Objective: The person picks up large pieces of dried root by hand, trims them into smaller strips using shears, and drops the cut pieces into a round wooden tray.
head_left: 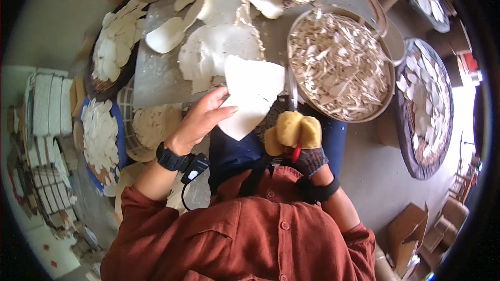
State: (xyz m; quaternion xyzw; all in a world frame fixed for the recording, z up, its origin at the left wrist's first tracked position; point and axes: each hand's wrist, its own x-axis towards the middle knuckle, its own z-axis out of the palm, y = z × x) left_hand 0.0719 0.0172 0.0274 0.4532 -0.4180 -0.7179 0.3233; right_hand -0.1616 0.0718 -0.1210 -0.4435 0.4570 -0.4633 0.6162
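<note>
My bare left hand (200, 112) pinches a smooth white flat sheet (250, 96) between thumb and fingers, over my lap. The sheet has curved edges and a notch on its right side; whether it is one piece or two overlapping ones I cannot tell. My right hand (299, 140), in a glove with yellow-coated fingers, closes round a red-handled cutting tool (293, 86). Its metal blade points up, just right of the sheet and apart from it. Whether it has a second blade is unclear. Beyond the sheet, larger off-white flat pieces (219, 44) lie on a grey board (151, 80).
A round tray (292, 62) of white strips stands right of the blade. Farther right is a dark-lined oval basket (403, 119) of white pieces. More baskets line the left, including a blue-lined one (121, 140). Cardboard boxes (406, 234) sit at lower right.
</note>
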